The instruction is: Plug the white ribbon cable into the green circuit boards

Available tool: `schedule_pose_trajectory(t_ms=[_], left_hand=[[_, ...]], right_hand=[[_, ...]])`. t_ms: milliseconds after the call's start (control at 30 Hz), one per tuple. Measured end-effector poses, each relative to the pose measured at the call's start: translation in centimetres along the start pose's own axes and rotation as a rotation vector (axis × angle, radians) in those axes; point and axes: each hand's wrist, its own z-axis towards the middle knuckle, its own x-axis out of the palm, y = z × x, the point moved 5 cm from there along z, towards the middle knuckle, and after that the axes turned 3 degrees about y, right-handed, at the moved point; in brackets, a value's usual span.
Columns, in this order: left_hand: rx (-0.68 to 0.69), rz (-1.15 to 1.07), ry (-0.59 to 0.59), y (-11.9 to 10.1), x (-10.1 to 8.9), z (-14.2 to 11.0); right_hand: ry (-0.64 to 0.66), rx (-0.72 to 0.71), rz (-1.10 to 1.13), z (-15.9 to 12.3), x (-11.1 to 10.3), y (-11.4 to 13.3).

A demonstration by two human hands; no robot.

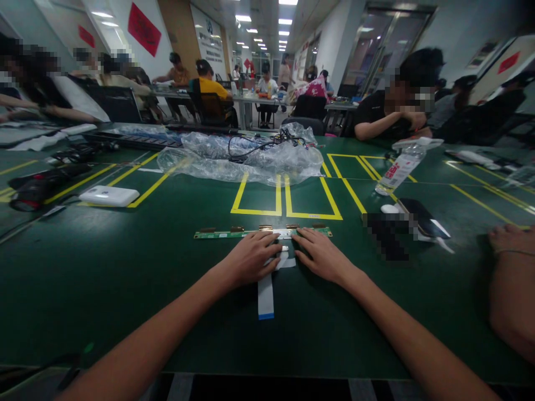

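Observation:
A long narrow green circuit board with gold connectors lies on the green table in front of me. A white flat ribbon cable with a blue tip runs from the board toward me. My left hand rests palm down on the cable's upper end, fingers reaching the board's edge. My right hand lies beside it, fingers stretched onto the board near the cable's connector. Neither hand lifts anything.
Crumpled clear plastic bags with a black cable lie behind the board. A white box sits at left, a plastic bottle and a dark phone at right. Another person's arm rests at the right edge. Other people sit at tables behind.

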Motion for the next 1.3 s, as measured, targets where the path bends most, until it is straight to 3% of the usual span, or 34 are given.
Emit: schedule_pose_trajectory(t_ms=[167,567,933,1300], left_hand=[[-0.035,0.010,0.034,0.8,0.9,-0.2],[-0.059,0.066,0.065,0.4,2.0,0.2],[0.045,-0.026,0.037,0.4,0.1,-0.1],[0.016,-0.039,0.062,0.5,0.4,-0.2]], right_hand=[[-0.048,0.008,0.040,0.1,-0.1,-0.2],[-0.012,-0.108,0.102,-0.1,-1.3,1.1],[0.017,-0.101,0.060,0.0,-1.1,1.0],[0.049,-0.095,0.068,-0.1,-1.3,1.0]])
